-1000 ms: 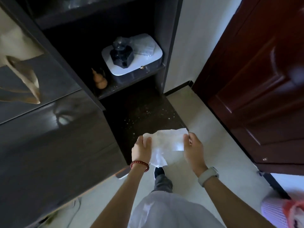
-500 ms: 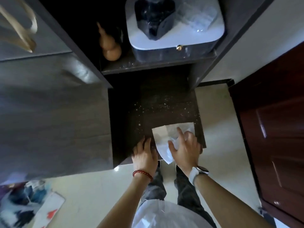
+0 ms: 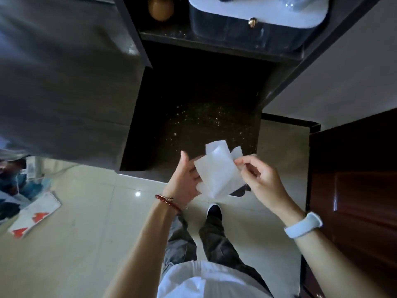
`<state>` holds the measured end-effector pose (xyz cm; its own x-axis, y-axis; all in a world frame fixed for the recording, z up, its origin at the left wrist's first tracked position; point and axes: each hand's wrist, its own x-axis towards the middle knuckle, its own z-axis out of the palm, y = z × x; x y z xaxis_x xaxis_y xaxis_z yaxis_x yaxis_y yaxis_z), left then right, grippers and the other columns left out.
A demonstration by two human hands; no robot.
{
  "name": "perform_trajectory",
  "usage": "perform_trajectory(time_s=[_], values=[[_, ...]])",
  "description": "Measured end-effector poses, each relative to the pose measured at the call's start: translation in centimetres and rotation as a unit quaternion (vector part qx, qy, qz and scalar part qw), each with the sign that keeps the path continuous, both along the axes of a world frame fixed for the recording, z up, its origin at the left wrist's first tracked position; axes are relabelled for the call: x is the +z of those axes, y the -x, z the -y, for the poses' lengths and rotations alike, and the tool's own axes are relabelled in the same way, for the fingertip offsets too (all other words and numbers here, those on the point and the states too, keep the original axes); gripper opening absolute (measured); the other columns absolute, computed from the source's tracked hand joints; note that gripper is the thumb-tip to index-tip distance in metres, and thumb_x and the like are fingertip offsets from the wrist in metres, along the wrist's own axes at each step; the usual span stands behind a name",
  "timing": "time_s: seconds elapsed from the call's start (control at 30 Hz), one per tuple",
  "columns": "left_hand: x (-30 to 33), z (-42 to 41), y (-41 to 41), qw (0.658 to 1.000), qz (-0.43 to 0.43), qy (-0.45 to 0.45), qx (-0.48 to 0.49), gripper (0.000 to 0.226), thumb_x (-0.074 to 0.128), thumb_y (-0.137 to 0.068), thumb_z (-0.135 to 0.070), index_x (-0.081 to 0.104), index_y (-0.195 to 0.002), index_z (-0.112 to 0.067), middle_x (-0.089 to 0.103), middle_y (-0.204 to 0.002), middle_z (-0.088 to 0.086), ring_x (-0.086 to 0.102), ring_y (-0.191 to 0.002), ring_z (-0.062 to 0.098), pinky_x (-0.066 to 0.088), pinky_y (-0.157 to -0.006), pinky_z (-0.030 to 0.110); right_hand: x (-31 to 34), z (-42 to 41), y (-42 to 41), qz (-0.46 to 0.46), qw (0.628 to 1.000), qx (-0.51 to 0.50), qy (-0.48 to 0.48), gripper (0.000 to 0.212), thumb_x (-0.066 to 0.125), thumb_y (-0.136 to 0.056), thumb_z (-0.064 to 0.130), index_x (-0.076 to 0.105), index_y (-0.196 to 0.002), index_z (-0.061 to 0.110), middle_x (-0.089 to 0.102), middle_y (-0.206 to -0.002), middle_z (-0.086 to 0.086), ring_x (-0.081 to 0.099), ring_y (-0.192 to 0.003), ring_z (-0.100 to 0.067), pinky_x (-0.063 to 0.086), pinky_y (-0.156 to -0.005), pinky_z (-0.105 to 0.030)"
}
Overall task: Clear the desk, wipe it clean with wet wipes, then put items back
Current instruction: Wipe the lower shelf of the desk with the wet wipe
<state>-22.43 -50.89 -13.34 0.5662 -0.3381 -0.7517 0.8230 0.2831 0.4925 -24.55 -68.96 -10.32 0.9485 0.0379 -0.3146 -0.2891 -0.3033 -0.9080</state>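
A white wet wipe [image 3: 217,171], partly folded, hangs in the air just above the front edge of the dark desk surface [image 3: 193,100]. My left hand [image 3: 184,179] holds its left side, thumb raised. My right hand [image 3: 260,177] pinches its right edge between thumb and fingers. Pale crumbs and dust speckle the desk surface beyond the wipe.
A shelf above the desk carries a white-lidded dark box [image 3: 253,20] and a small brown gourd [image 3: 161,7]. A dark cabinet front [image 3: 64,78] stands on the left, a red-brown door [image 3: 361,179] on the right. Papers and bags [image 3: 32,211] lie on the tiled floor at left.
Both hands lifted off the desk surface with the wipe. It lay flat under my right hand; now both hands hold it up, folded, at the desk's front edge.
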Motion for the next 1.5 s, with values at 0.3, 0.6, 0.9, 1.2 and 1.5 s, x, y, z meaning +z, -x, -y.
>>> perform_trajectory(time_s=[0.3, 0.6, 0.9, 1.2, 1.5], values=[[-1.3, -0.2, 0.8, 0.881, 0.311, -0.312, -0.170, 0.066, 0.055, -0.082, 0.006, 0.030, -0.136, -0.026, 0.049, -0.070, -0.003, 0.049, -0.064, 0.001, 0.042, -0.069, 0.008, -2.0, 3.6, -0.1, -0.037, 0.987, -0.108, 0.116, 0.023, 0.047, -0.091, 0.001, 0.065, -0.095, 0.015, 0.057, -0.075, 0.013, 0.050, -0.061, 0.002, 0.035, -0.056, -0.010], [-0.3, 0.5, -0.9, 0.813, 0.296, -0.417, -0.278, 0.020, 0.058, -0.086, -0.024, 0.066, -0.090, -0.006, 0.049, -0.093, 0.007, 0.053, -0.083, 0.021, 0.037, -0.072, 0.022, -2.0, 4.7, -1.8, -0.245, 0.917, 0.243, 0.202, 0.031, 0.061, -0.084, 0.037, 0.058, -0.069, 0.010, 0.047, -0.083, -0.001, 0.048, -0.072, -0.018, 0.033, -0.063, -0.030], [-2.8, 1.1, -0.2, 0.754, 0.196, -0.599, -0.186, 0.048, 0.050, -0.088, -0.034, 0.042, -0.131, -0.015, 0.041, -0.131, 0.021, 0.036, -0.119, 0.038, 0.034, -0.097, 0.046, -6.0, 0.9, -3.2, 0.073, 0.895, 0.071, 0.435, 0.043, 0.042, -0.087, 0.020, 0.050, -0.128, 0.011, 0.044, -0.134, -0.022, 0.038, -0.123, -0.041, 0.035, -0.101, -0.058], [-7.9, -3.3, 3.7, 0.674, 0.177, -0.675, -0.242, 0.064, 0.034, -0.086, -0.043, 0.028, -0.138, -0.007, 0.026, -0.147, 0.024, 0.023, -0.136, 0.042, 0.027, -0.107, 0.054, -13.8, -2.1, -5.0, 0.037, 0.858, 0.123, 0.497, 0.056, 0.020, -0.091, 0.042, 0.020, -0.144, 0.023, 0.014, -0.153, -0.019, 0.006, -0.141, -0.035, 0.001, -0.113, -0.053], [-8.9, -4.8, 4.1, 0.625, 0.203, -0.696, -0.289, 0.067, 0.027, -0.082, -0.050, 0.034, -0.136, -0.011, 0.036, -0.144, 0.019, 0.033, -0.132, 0.037, 0.033, -0.105, 0.049, -13.7, -5.1, 1.4, 0.233, 0.772, 0.408, 0.428, 0.054, 0.033, -0.091, 0.037, 0.022, -0.143, 0.027, 0.029, -0.149, -0.009, 0.019, -0.138, -0.030, 0.016, -0.109, -0.051]])
